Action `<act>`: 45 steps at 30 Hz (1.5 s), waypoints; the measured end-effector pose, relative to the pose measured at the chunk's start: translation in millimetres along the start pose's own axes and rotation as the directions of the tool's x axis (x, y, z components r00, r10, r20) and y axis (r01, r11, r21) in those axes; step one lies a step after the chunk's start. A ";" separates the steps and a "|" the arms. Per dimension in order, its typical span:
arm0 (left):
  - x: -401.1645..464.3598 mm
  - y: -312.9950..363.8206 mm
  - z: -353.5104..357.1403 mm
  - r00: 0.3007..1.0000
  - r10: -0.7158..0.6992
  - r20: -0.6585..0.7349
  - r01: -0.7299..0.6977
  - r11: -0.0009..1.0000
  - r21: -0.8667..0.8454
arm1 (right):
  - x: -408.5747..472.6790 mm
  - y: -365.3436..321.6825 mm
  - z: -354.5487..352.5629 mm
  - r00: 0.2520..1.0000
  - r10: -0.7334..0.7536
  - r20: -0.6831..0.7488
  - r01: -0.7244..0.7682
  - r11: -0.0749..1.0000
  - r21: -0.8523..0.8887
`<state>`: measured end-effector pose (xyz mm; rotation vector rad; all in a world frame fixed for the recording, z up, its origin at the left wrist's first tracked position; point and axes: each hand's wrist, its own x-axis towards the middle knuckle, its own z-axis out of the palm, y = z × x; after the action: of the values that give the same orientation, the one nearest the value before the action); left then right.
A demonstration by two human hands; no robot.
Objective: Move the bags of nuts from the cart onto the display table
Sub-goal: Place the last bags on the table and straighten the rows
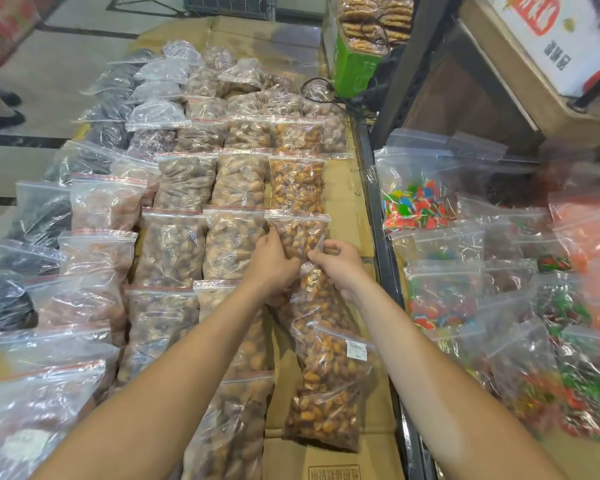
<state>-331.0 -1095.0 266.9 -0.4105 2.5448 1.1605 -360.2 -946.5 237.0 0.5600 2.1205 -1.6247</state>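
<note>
Head view looks down over our two bare forearms onto a desk point(343, 188) lined with flattened cardboard and covered in rows of clear zip bags with red seal strips. Our left hand point(274, 261) and right hand point(340, 266) meet at one bag of orange-brown nuts point(300, 233) in the right-hand column. The left hand's fingers curl round the bag's left edge and lower part; the right hand pinches its lower right corner between thumb and fingers. The bag lies on the desk, overlapping the bag nearer to us point(329, 344), which carries a small white label point(356, 350) whose print is too small for us to read. Further bags of brown nuts point(174, 247) fill the middle columns, with bags of dark dried fruit point(42, 216) along the left edge. To our right, past a dark metal rail point(378, 230), lie bags of bright candy point(416, 206). A green box point(352, 69) stands at the far end of the desk, and a white carton point(548, 39) with red and dark characters sits up right; we cannot make out its writing. Printed characters on the cardboard near the bottom edge are also unreadable.
</note>
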 end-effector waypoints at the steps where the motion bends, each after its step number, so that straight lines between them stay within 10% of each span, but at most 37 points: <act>1: -2.7 0.2 -0.8 1.000 0.009 -0.010 -0.009 1.000 0.001 | -2.8 1.4 -2.4 1.000 0.001 0.000 -0.001 1.000 0.014; 23: -116.2 -41.1 76.1 0.966 -0.257 0.039 0.257 0.916 -0.309 | -82.5 56.8 -40.1 0.967 -0.114 0.227 0.196 0.903 -0.384; 45: -108.5 -45.1 46.1 0.965 -0.263 0.001 0.239 0.875 -0.421 | -96.8 84.0 -4.8 0.999 -0.029 0.029 0.028 0.999 0.043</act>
<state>-207.5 -1074.2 250.6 -0.8604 2.1844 1.6048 -234.0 -928.1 223.3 0.5178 2.0859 -1.6870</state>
